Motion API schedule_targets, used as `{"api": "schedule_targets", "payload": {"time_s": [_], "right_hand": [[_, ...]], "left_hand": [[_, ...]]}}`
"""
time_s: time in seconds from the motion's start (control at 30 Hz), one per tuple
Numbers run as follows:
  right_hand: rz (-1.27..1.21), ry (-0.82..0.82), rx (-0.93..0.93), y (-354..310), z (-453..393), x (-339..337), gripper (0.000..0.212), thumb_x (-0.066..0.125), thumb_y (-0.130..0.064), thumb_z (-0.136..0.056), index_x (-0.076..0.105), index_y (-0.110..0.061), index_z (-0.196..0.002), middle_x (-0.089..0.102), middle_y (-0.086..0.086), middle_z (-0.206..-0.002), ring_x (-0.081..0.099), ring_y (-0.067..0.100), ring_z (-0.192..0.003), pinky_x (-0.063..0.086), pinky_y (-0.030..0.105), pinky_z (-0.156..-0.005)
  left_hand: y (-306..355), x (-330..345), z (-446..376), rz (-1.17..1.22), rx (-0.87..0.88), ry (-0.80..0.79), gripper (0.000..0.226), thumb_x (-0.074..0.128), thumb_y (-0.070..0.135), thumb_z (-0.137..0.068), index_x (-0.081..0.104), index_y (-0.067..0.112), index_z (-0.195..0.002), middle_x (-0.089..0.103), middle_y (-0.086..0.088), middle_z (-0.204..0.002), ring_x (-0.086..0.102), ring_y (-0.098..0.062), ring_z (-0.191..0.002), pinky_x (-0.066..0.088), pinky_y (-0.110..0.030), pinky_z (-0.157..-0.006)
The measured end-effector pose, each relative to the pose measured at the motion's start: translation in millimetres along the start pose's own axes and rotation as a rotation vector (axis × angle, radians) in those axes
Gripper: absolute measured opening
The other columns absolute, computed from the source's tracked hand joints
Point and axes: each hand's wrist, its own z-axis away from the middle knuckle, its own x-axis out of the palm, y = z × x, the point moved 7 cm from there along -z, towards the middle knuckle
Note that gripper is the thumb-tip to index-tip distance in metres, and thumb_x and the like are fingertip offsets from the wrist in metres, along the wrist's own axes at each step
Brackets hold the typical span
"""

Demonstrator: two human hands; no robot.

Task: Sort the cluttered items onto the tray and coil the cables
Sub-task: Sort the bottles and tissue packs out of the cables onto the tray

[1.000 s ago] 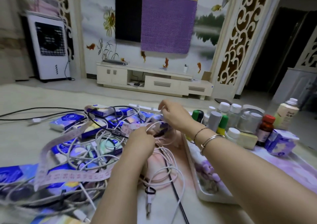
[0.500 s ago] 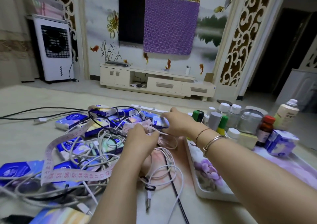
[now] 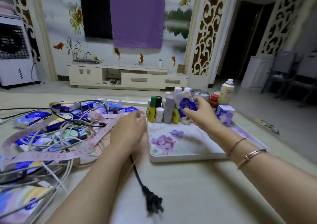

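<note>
1. Head view, fingers: the right hand (image 3: 197,111) had its fingers curled round a blue tissue pack (image 3: 186,103), pinching it upright above the far end of the tray (image 3: 180,156), just in front of the bottles. The left hand (image 3: 130,129) lay loosely curled at the edge of the cable heap, close to the tray's left rim; whether it pinched a strand I could not tell, since only its back showed.

2. Done so far: a row of bottles (image 3: 169,109) stood along the tray's far side, with another tissue pack (image 3: 224,114) at the right end. The flowered near half of the tray was bare.

3. Left to do, as I judge it: most of the work. Many tissue packs lay among the tangled white cables (image 3: 68,138), a pink measuring tape (image 3: 51,156) looped over them, and a black plug lead (image 3: 151,203) trailed loose. No cable looked coiled.

4. Surface and room: everything sat on a pale floor mat (image 3: 205,189). Beyond stood a cream TV cabinet (image 3: 127,77), a dark screen half covered by a purple cloth (image 3: 137,19), and a white air cooler (image 3: 15,52) at far left.
</note>
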Motion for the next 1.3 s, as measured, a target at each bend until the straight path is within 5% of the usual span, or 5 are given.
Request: {"api": "schedule_targets", "payload": {"time_s": [0.27, 0.43, 0.57, 0.8, 1.3], "right_hand": [[0.412, 0.155, 0.134, 75.9, 13.6, -117.7, 0.024, 0.066, -0.004, -0.071, 0.052, -0.021, -0.082, 0.062, 0.005, -0.082, 0.054, 0.024, -0.072, 0.036, 0.03, -0.057], [0.546, 0.205, 0.177, 86.7, -3.5, -133.6, 0.023, 0.061, -0.01, -0.072, 0.054, -0.03, -0.08, 0.059, 0.012, -0.104, 0.054, 0.022, -0.082, 0.034, 0.026, -0.062], [0.529, 0.232, 0.227, 96.1, -17.8, -127.7, 0.039, 0.059, -0.01, -0.076, 0.061, -0.023, -0.113, 0.049, 0.013, -0.122, 0.055, 0.03, -0.101, 0.039, 0.028, -0.075], [0.442, 0.319, 0.295, 109.4, -24.1, -103.2, 0.072, 0.074, -0.019, -0.077, 0.029, 0.0, -0.131, 0.033, 0.018, -0.136, 0.045, 0.037, -0.12, 0.044, 0.043, -0.091], [0.738, 0.374, 0.034, 59.9, 2.9, -92.4, 0.077, 0.07, -0.022, -0.082, 0.023, -0.009, -0.141, 0.025, 0.013, -0.141, 0.056, 0.037, -0.105, 0.049, 0.04, -0.071]], "left_hand": [[0.2, 18.5, -1.8, -0.097, 0.06, -0.02, 0.033, 0.039, 0.043, -0.095, 0.059, 0.026, -0.114, 0.068, -0.006, -0.102, 0.06, -0.03, -0.095, 0.051, -0.041, -0.081], [-8.6, 28.0, -6.8, -0.173, 0.002, -0.078, 0.048, 0.048, 0.047, -0.089, 0.05, 0.027, -0.133, 0.058, -0.01, -0.12, 0.052, -0.035, -0.112, 0.045, -0.044, -0.094], [-9.8, 29.9, -6.1, -0.143, -0.006, -0.092, 0.05, 0.056, 0.037, -0.086, 0.048, 0.025, -0.134, 0.053, -0.014, -0.123, 0.051, -0.038, -0.113, 0.044, -0.045, -0.095], [-4.9, 34.9, -8.3, -0.199, 0.01, -0.074, 0.044, 0.057, 0.031, -0.087, 0.051, 0.02, -0.128, 0.049, -0.011, -0.131, 0.05, -0.036, -0.115, 0.042, -0.041, -0.089], [-3.5, 14.5, -0.9, -0.097, -0.023, -0.054, 0.052, 0.058, 0.049, -0.085, 0.051, 0.025, -0.131, 0.051, -0.009, -0.128, 0.047, -0.033, -0.12, 0.042, -0.043, -0.097]]}}
